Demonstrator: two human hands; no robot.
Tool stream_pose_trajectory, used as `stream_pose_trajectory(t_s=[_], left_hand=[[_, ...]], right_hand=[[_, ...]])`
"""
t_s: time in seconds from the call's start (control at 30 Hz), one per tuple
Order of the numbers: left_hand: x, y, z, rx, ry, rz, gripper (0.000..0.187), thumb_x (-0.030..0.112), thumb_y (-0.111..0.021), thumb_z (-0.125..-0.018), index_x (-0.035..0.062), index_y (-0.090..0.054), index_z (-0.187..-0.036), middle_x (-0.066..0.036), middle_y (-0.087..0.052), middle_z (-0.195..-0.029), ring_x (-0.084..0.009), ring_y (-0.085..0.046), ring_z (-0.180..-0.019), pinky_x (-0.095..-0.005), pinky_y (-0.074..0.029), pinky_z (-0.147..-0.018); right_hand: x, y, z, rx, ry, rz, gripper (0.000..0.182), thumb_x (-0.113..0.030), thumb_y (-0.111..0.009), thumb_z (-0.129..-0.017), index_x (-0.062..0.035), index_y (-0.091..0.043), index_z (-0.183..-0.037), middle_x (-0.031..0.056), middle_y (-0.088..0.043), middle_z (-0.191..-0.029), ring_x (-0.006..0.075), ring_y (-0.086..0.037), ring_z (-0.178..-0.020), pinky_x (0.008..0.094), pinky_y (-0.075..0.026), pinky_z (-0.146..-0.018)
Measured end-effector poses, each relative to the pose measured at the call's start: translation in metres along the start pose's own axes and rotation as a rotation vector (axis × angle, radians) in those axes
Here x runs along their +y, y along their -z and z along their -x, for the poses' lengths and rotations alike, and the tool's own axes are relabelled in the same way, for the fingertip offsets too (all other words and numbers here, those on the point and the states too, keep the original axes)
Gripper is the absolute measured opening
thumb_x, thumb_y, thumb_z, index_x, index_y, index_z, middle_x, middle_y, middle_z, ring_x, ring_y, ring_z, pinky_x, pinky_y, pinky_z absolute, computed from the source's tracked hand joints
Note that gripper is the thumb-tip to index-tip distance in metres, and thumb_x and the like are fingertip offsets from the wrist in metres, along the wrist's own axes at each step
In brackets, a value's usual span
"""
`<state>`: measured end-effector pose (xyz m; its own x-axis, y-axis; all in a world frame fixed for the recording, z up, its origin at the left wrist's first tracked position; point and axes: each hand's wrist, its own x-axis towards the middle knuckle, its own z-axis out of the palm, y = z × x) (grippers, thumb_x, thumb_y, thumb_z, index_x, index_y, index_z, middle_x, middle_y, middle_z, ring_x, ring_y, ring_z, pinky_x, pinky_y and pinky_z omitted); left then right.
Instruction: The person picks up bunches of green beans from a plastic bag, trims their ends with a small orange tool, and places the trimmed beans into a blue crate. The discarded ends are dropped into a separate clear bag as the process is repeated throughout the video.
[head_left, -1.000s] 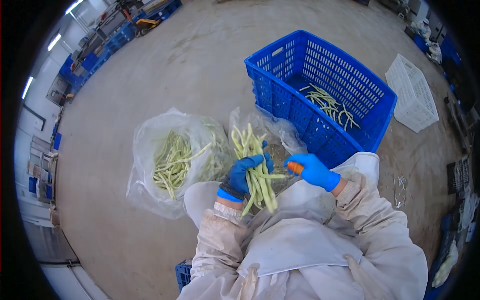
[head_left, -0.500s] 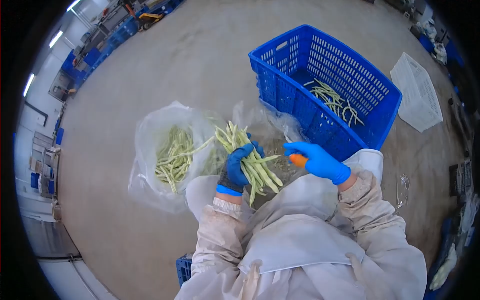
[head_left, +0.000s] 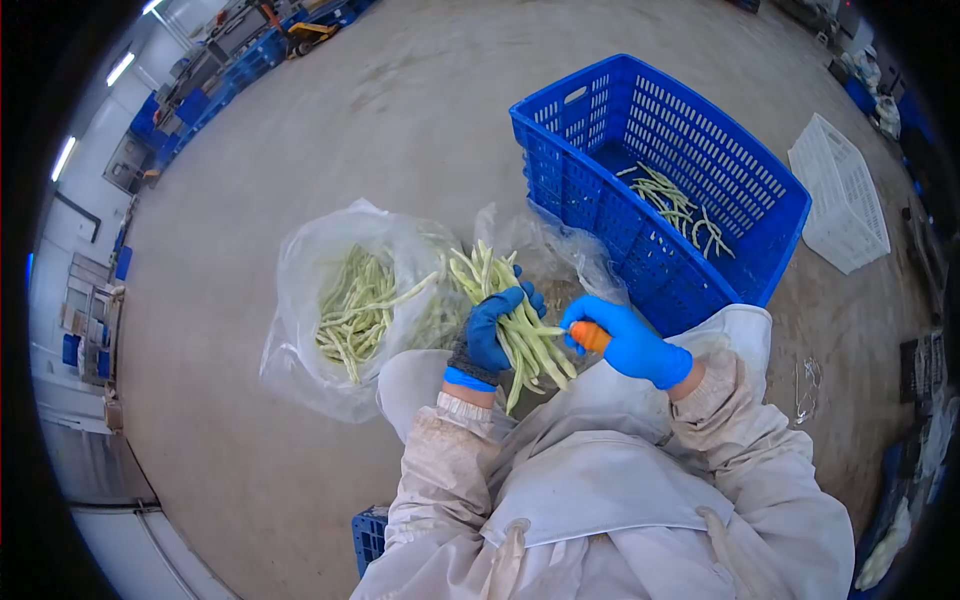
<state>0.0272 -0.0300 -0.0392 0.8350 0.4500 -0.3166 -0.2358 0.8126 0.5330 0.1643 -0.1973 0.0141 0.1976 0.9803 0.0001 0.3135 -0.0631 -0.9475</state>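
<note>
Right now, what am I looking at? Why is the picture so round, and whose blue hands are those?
The picture comes from a small camera worn on a person's head, looking down, so you see what that person sees. Its lens bends the edges, which makes everything look round.

The hands belong to that person, who wears blue gloves and a pale work coat. The left hand grips a bunch of long green beans. The right hand holds a small orange-handled tool right against the bunch; its tip is too small to make out.

On the concrete floor sits a clear plastic bag full of more beans. Beside it stands a blue crate with a few beans at the bottom, and further off a white crate.
</note>
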Motion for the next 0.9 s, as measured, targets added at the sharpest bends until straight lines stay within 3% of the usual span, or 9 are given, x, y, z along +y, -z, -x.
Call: stream_pose_trajectory(t_s=[0.07, 0.2, 0.27, 0.4, 0.47, 0.5, 0.57, 0.8, 0.9], left_hand=[[-0.001, 0.001, -0.001, -0.007, 0.017, 0.031, 0.040, 0.008, -0.054, -0.085, 0.0052, -0.047, -0.125, -0.007, -0.060, -0.099, -0.0241, -0.058, -0.092, -0.0393, -0.049, -0.083], [0.001, 0.002, 0.000, -0.052, -0.017, -0.008, 0.039, 0.007, -0.056, -0.084, 0.0041, -0.048, -0.122, -0.008, -0.060, -0.100, -0.0238, -0.059, -0.090, -0.0395, -0.050, -0.082], [0.002, -0.004, 0.003, -0.039, -0.045, -0.073, 0.038, 0.006, -0.056, -0.083, 0.0034, -0.049, -0.120, -0.009, -0.061, -0.100, -0.0236, -0.060, -0.089, -0.0391, -0.050, -0.081], [0.001, -0.014, 0.005, 0.032, -0.092, -0.358, 0.035, 0.005, -0.057, -0.082, 0.0017, -0.051, -0.116, -0.011, -0.062, -0.097, -0.0233, -0.062, -0.086, -0.0352, -0.052, -0.076], [0.000, -0.029, 0.010, 0.031, -0.129, -0.448, 0.036, 0.002, -0.056, -0.082, 0.0006, -0.050, -0.117, -0.012, -0.062, -0.095, -0.0229, -0.063, -0.084, -0.0329, -0.053, -0.073], [-0.001, -0.032, 0.010, 0.024, -0.124, -0.452, 0.036, 0.002, -0.056, -0.082, 0.0006, -0.050, -0.117, -0.012, -0.062, -0.095, -0.0229, -0.063, -0.084, -0.0329, -0.053, -0.073], [0.000, -0.035, 0.010, 0.007, -0.161, -0.602, 0.038, 0.000, -0.057, -0.081, 0.0003, -0.050, -0.118, -0.012, -0.062, -0.096, -0.0221, -0.063, -0.084, -0.0330, -0.053, -0.073], [-0.001, -0.036, 0.009, 0.032, -0.171, -0.707, 0.039, 0.000, -0.061, -0.079, 0.0015, -0.052, -0.116, -0.010, -0.062, -0.093, -0.0208, -0.064, -0.082, -0.0327, -0.053, -0.071], [-0.003, -0.038, 0.011, 0.030, -0.108, -0.644, 0.037, 0.000, -0.061, -0.078, 0.0016, -0.053, -0.115, -0.010, -0.063, -0.092, -0.0208, -0.064, -0.081, -0.0330, -0.053, -0.072]], right_hand=[[-0.002, -0.003, 0.006, -0.102, 0.059, -0.495, 0.014, -0.008, -0.050, -0.091, -0.0042, -0.055, -0.104, 0.0053, -0.057, -0.085, 0.0138, -0.054, -0.080, 0.0293, -0.046, -0.072], [0.026, 0.019, 0.000, 0.107, 0.083, -0.479, 0.017, -0.009, -0.053, -0.089, -0.0033, -0.055, -0.105, 0.0113, -0.059, -0.091, 0.0212, -0.057, -0.079, 0.0303, -0.046, -0.074], [0.056, 0.034, -0.008, 0.170, 0.328, 0.423, 0.025, -0.008, -0.056, -0.087, -0.0030, -0.054, -0.111, 0.0137, -0.059, -0.098, 0.0274, -0.059, -0.081, 0.0323, -0.047, -0.076], [0.011, 0.027, -0.018, 0.297, 0.403, 0.495, 0.032, -0.006, -0.058, -0.084, -0.0031, -0.053, -0.115, 0.0157, -0.058, -0.102, 0.0329, -0.059, -0.086, 0.0360, -0.049, -0.075], [-0.013, 0.025, -0.027, 0.273, 0.227, 0.147, 0.034, -0.008, -0.056, -0.085, -0.0030, -0.051, -0.119, 0.0163, -0.058, -0.102, 0.0343, -0.059, -0.089, 0.0394, -0.049, -0.074], [-0.013, 0.024, -0.032, 0.282, 0.226, 0.148, 0.034, -0.008, -0.056, -0.085, -0.0030, -0.051, -0.119, 0.0163, -0.058, -0.102, 0.0343, -0.059, -0.089, 0.0394, -0.049, -0.074], [-0.009, 0.023, -0.042, 0.293, 0.401, 0.521, 0.039, -0.004, -0.058, -0.082, -0.0048, -0.052, -0.120, 0.0166, -0.058, -0.103, 0.0320, -0.059, -0.088, 0.0357, -0.048, -0.073], [-0.011, 0.022, -0.048, 0.227, 0.385, 0.727, 0.030, -0.004, -0.057, -0.081, -0.0037, -0.055, -0.111, 0.0167, -0.058, -0.095, 0.0342, -0.058, -0.082, 0.0387, -0.048, -0.066], [-0.007, 0.021, -0.050, 0.294, 0.484, 0.775, 0.021, -0.005, -0.056, -0.084, -0.0027, -0.057, -0.105, 0.0144, -0.059, -0.092, 0.0278, -0.060, -0.078, 0.0356, -0.048, -0.064]])
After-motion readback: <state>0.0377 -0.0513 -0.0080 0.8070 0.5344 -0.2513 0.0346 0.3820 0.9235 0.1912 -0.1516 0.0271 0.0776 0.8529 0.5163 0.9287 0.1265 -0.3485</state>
